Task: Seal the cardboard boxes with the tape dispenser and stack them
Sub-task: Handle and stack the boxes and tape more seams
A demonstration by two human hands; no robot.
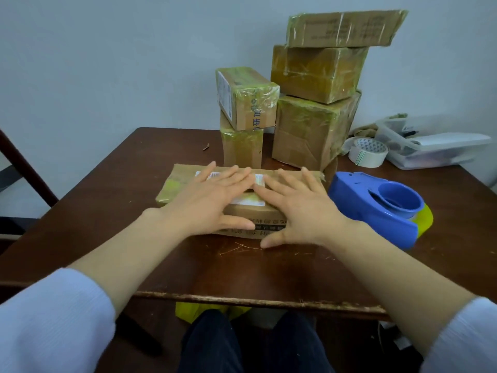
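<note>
A dark wooden table [107, 184] holds a flat cardboard box [177, 181] at its middle. Behind the box to the right stands a taped stack of three boxes [314, 130], and directly behind it a shorter stack of two [246, 103]. A blue tape dispenser [376, 203] lies just right of the box. The left hand [209, 200] and right hand [298, 208] press flat on the box top, fingers straight and spread, thumbs over its near side.

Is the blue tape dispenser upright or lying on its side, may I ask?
On its side: the tape dispenser lies flat on the table, hub facing up.
</note>
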